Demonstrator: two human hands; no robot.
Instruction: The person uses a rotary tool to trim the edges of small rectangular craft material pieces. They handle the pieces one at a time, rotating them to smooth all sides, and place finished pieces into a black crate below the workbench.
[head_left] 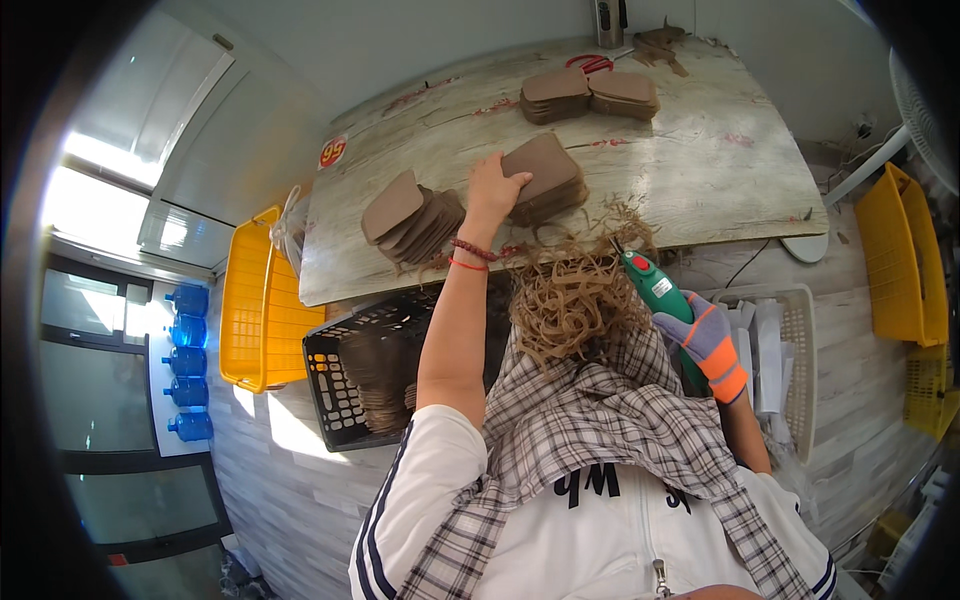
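My bare left hand (497, 192), with red bracelets at its wrist, grips the left edge of a stack of brown rounded-corner pads (545, 168), its thumb on top. Left of it leans a fanned stack of similar pads (410, 215). My right hand (708, 343), in a grey and orange glove, is wrapped round a green handheld power tool (652, 284) with a red switch. The tool's tip points toward the table edge, beside a heap of curly brown trimmings (575, 310) on the checked apron (590, 420) over my lap.
Two more pad stacks (625, 95) and red-handled scissors (590, 63) lie at the back of the table (700, 150). Below stand a black crate (330, 400) holding pads and a white basket (803, 380). Yellow crates (255, 340) flank the table; a fan (920, 110) stands right.
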